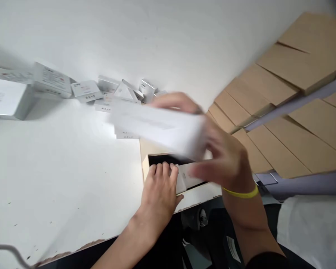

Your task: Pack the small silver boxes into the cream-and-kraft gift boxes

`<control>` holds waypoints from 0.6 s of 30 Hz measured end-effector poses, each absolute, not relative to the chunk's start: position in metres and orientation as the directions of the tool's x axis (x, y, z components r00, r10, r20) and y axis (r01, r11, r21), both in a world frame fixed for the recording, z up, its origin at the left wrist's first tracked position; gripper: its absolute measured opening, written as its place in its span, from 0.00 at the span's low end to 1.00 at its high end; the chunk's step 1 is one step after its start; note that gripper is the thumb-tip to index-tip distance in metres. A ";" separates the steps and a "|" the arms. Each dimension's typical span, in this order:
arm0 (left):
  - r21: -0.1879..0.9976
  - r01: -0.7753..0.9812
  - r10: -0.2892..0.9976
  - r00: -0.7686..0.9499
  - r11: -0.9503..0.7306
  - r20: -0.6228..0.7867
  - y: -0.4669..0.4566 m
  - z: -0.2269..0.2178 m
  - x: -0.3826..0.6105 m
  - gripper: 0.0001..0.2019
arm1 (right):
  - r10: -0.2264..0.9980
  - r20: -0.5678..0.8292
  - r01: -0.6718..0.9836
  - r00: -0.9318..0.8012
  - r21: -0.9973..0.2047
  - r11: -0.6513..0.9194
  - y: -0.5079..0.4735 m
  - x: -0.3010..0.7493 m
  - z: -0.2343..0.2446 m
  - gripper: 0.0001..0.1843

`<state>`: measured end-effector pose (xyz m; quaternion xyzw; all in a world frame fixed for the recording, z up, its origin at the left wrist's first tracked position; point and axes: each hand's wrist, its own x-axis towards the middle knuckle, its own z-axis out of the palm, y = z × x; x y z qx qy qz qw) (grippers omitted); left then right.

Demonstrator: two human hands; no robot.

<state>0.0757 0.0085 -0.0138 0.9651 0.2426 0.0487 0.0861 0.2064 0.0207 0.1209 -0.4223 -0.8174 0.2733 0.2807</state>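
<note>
At frame centre, the right hand (226, 160) clasps a blurred white box (159, 127) over the open carton (145, 166). The left hand (159, 190), fingers pressed together, hooks over the carton's rim. It looks mid-placement, and the box needs squaring up.

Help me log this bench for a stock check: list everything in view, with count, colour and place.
Flat table: one, white, under everything.
Small printed cardboard boxes: a heap, too blurred to count, white, table's far side.
Larger cardboard box: one, white, far left edge.
Open cardboard carton: one, tan, table's near edge.
Flat cardboard sheets: many, brown, overlapped at right.
Rack rails: two, grey, among the sheets.
Long cardboard box: one, white, blurred, above the carton.
Thin wristband: one, yellow, right wrist.
Left hand: one, fingers over the carton's rim.
Right hand: one, gripping the long box.
</note>
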 end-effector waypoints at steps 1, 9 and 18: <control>0.185 0.458 0.474 0.879 -0.870 0.053 0.009 -0.014 0.076 0.38 | 0.919 0.234 0.499 -0.317 -0.783 0.372 -0.008 0.226 0.119 0.38; 0.205 0.436 0.451 0.892 -0.876 0.030 0.012 -0.012 0.075 0.38 | 0.626 -0.204 0.107 0.752 -0.900 -0.422 -0.117 0.280 0.046 0.23; 0.157 0.441 0.452 0.891 -0.884 0.040 0.010 -0.012 0.076 0.41 | 0.707 -0.215 0.452 0.674 -0.637 -0.624 -0.120 0.285 0.045 0.30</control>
